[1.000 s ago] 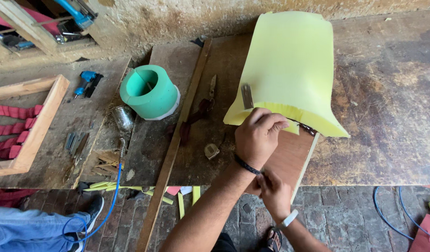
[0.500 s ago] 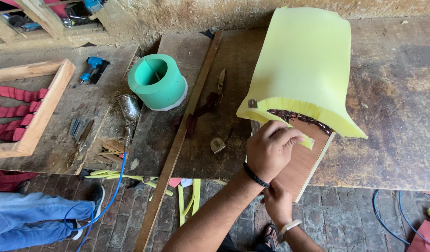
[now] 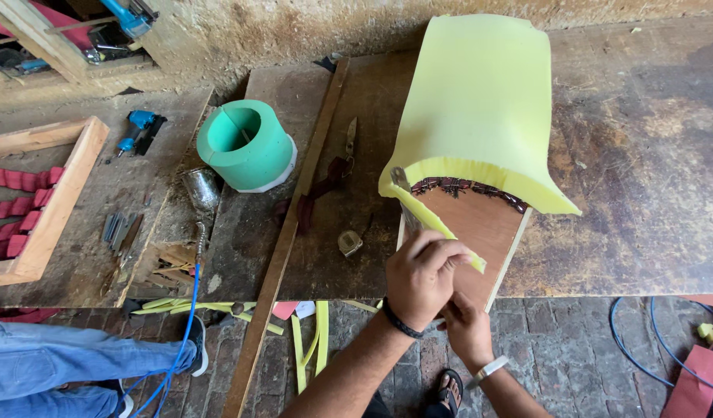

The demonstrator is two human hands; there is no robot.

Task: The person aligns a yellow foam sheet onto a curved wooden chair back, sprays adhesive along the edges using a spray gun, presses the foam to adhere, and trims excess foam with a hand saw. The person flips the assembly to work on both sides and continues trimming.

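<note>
A yellow foam sheet (image 3: 480, 108) lies over a brown wooden board (image 3: 480, 232) on the worn workbench (image 3: 643, 193). The foam's near edge is lifted off the board, baring a row of dark fasteners (image 3: 469, 187). My left hand (image 3: 422, 275), with a black wristband, is closed on a long metal blade (image 3: 400, 182) that runs along a thin cut foam strip (image 3: 426, 220). My right hand (image 3: 466, 329), with a white wristband, sits just below it at the board's near end, partly hidden and seemingly gripping that edge.
A green foam cylinder (image 3: 248, 147), a long wooden batten (image 3: 286, 232), a small tape measure (image 3: 350, 243) and a blue nail gun (image 3: 139, 128) lie to the left. A wooden frame with red webbing (image 3: 39, 209) is far left. Another person's leg in jeans (image 3: 62, 371) and foam offcuts (image 3: 310, 333) are below.
The hands and blade have drawn back toward me along the foam's edge. The foam now stands off the board's near end, with more bare board and the fasteners showing.
</note>
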